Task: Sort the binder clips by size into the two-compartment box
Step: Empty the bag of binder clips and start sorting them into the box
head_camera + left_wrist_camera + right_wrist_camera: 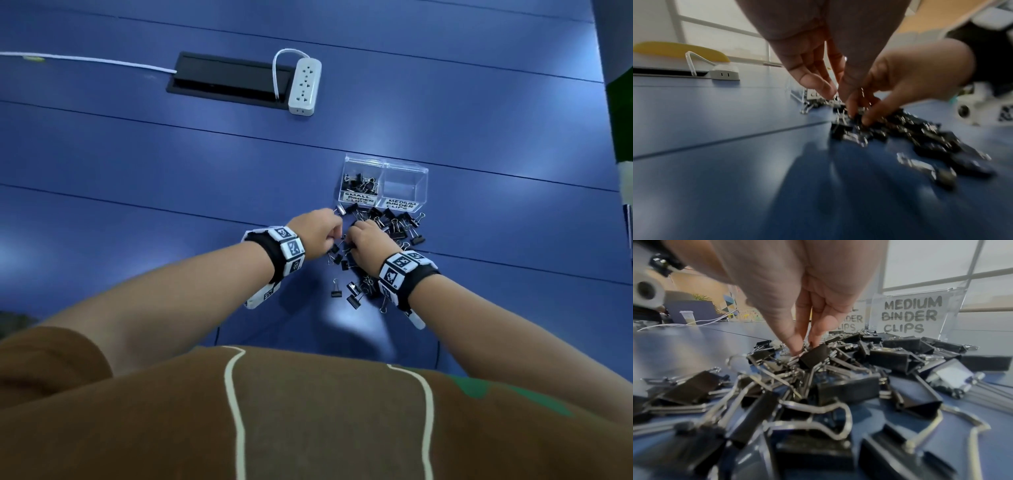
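While my right hand [807,293] reaches down at the centre of the right wrist frame, its thumb and finger pinch a small black clip [813,356] on top of the pile [818,394]. That clip sits tilted, its wire handles tangled with those of its neighbours.

My left hand [317,233] hovers just left of the right one in the middle of the head frame. Its fingers [816,82] curl down close together; the left wrist view is too blurred for me to tell whether they hold a clip.

Loose clips spread from below my right wrist up to the box [385,183], with a few stragglers lower in the frame. They lie in two sizes, mixed together.

Right of centre in the head frame, the clear box stands just above the pile, touching its upper edge. Its left compartment, labelled SMALL BINDER CLIPS, holds a heap of clips. Its right compartment, labelled MEDIUM BINDER CLIPS, shows no clips.

Everything rests on a blue table [137,171]. Toward the upper middle of the head frame a white power strip [305,85] lies beside a black cable hatch [226,80], and a white cord [85,60] runs in from the upper left.
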`<state>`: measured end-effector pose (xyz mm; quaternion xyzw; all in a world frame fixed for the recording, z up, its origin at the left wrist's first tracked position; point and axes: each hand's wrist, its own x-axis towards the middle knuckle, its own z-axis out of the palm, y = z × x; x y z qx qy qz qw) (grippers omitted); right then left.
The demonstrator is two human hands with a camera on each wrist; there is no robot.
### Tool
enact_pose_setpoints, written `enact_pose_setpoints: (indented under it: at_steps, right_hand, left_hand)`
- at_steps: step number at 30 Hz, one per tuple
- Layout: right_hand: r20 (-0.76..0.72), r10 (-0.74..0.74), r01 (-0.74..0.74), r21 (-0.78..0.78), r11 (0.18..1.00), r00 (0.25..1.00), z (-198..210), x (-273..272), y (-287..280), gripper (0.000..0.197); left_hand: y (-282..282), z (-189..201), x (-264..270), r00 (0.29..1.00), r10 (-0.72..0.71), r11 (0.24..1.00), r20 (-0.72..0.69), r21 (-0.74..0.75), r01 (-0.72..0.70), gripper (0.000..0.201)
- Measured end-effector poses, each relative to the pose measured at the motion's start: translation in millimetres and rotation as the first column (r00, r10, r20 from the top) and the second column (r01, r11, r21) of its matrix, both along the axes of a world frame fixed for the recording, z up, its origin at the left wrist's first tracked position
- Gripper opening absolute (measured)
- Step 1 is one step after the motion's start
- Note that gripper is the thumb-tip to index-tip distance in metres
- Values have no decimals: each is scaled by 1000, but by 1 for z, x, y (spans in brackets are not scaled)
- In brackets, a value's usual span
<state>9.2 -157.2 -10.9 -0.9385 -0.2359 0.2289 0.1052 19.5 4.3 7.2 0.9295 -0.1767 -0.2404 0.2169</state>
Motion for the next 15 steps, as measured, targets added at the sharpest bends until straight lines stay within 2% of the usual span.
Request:
enact_pose_setpoints:
  at_steps: [5,9,12,15]
  right_hand:
    - [-57,-128,132,78,988,990,4,-1,-5,14]
    - [-41,-198,202,193,960,979,9,-8,-10,6]
    - [-31,-163,166,167,972,986,5,-15,-8,13]
    - [-15,-151,151,138,979,988,-1,-20,-8,30]
  left_hand:
    - [8,-28,-31,999,-24,999,-31,31,25,27]
    - [8,-39,-36,999,-38,997,12,73,37,32]
    - [10,-41,-36,998,-42,994,40,102,37,21]
    - [13,-42,-39,998,-36,993,46,112,31,15]
